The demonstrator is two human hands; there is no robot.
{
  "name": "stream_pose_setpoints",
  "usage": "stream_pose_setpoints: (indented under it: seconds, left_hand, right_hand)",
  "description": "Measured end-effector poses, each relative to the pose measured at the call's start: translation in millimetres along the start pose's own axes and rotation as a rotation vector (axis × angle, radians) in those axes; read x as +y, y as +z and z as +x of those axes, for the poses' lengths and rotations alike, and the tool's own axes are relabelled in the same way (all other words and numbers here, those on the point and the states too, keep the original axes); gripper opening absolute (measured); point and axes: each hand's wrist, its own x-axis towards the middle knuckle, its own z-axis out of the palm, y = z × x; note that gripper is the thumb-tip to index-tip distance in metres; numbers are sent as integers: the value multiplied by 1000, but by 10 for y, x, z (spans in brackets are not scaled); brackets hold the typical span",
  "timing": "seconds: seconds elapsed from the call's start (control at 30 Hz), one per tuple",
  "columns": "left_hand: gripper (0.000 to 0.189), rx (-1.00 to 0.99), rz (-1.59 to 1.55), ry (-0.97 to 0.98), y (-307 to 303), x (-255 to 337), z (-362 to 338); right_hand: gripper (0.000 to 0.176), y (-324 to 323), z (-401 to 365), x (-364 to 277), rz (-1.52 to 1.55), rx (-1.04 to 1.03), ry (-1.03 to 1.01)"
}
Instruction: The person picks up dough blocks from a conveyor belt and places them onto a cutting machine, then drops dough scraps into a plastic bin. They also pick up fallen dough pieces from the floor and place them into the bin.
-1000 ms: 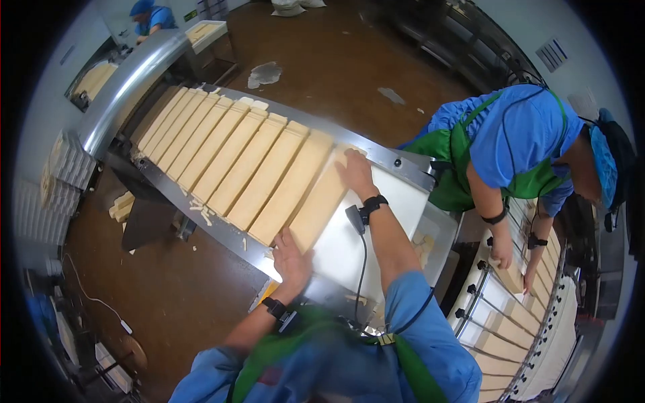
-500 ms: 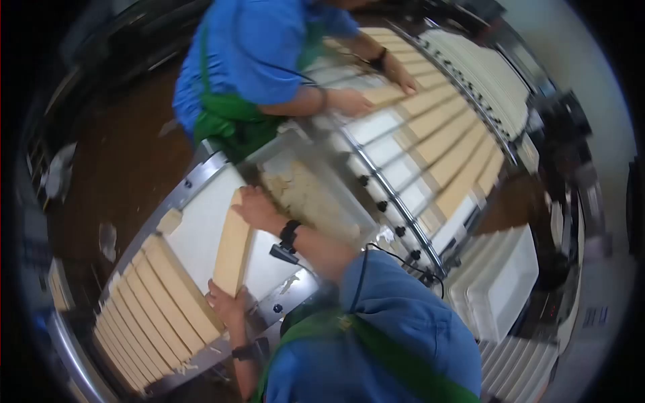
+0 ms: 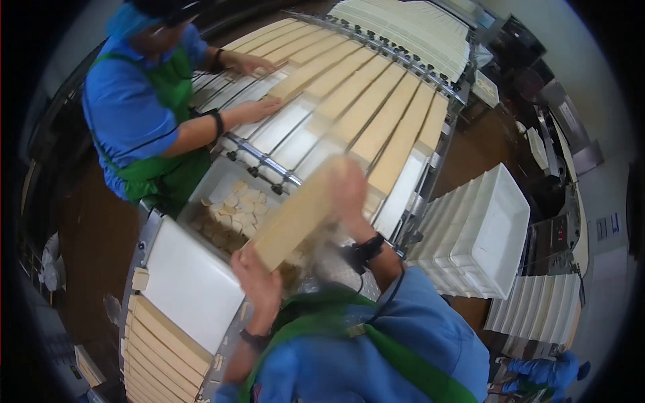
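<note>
A long cream-coloured slab (image 3: 295, 218), dough-like in look, is held aslant above the scrap bin. My left hand (image 3: 259, 279) grips its lower end, fingers wrapped round it. At the upper end is my right hand (image 3: 349, 191), smeared by motion but closed on the slab. Beyond it, similar slabs (image 3: 383, 141) lie in lanes between thin bars on a slatted conveyor table (image 3: 312, 151). Below and to the left is a white board (image 3: 191, 279), with a row of slabs (image 3: 164, 342) side by side along its near end.
A co-worker (image 3: 144, 114) stands at the upper left, hands on the conveyor slabs. A grey bin (image 3: 208, 178) with pale scraps (image 3: 238, 208) sits between board and conveyor. Stacked white crates (image 3: 500, 228) stand to the right. Another person (image 3: 544, 373) is at the lower right.
My hands have lifted the slab off the white board and carried it right, over the bin towards the conveyor. The view has turned, and the co-worker appears further left.
</note>
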Motion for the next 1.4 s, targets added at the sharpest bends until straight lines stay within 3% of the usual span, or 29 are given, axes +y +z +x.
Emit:
stream_pose_setpoints:
  seconds: [0.07,0.13,0.17,0.23,0.27,0.33,0.4,0.47,0.5,0.63,0.7,0.73,0.87,0.9,0.97,1.07,1.27,1.33,1.4]
  left_hand:
    - [85,-132,3,135,199,628,103]
    - [85,-335,-145,188,543,1018,96]
    - [85,-339,-147,188,693,1199,58]
    - [87,-648,-341,152,968,1515,-31]
    - [87,-650,-342,149,1146,1586,-117]
    - [91,-826,-333,178,1427,1738,-233]
    - [94,-841,-351,142,1623,1839,-198]
    - [93,-942,-390,9,1749,1901,7]
    - [94,-983,-380,-18,1830,1910,77]
    - [88,-802,-422,-7,2136,2193,-44]
    - [88,-554,-552,-186,2448,2240,-107]
    - [88,-553,-557,-193,2519,2231,-103]
    - [95,-429,-426,-248,2688,2084,-96]
    - [97,-393,-437,-186,2736,2046,-111]
    - [90,-365,-502,-183,2674,2083,-133]
    - [88,-416,-574,-163,2519,2085,-94]
    - [86,-463,-562,-201,2300,1996,-52]
    - [86,-543,-517,-129,2004,1812,4]
    - [77,-386,-560,-134,1634,1462,95]
  right_hand:
    - [37,-553,452,479,-50,-30,227]
    - [36,-984,731,1063,-97,2,336]
    - [36,-1167,828,1320,-102,2,338]
    - [38,-1429,967,1785,-44,-147,493]
    - [38,-1467,996,1988,-47,-149,494]
    - [39,-1496,1059,2262,-178,-363,478]
    - [37,-1430,1066,2613,-213,-461,482]
    - [35,-1204,992,3174,-257,-547,62]
    - [39,-1165,1064,3184,-351,-646,159]
    - [43,-1308,1180,2798,-612,-413,140]
    - [50,-1393,1124,2786,-574,-292,95]
    - [50,-1455,1057,2709,-576,-298,89]
    - [65,-1709,432,2337,-230,-515,2]
    - [65,-1764,316,2175,-219,-536,2]
    - [76,-1939,139,1797,-125,-832,42]
    - [83,-1935,12,1822,-257,-930,-11]
    - [95,-1927,122,1650,-304,-992,-86]
    - [96,-1848,40,1688,-486,-956,-164]
    - [93,-1797,-25,1706,-575,-932,-193]
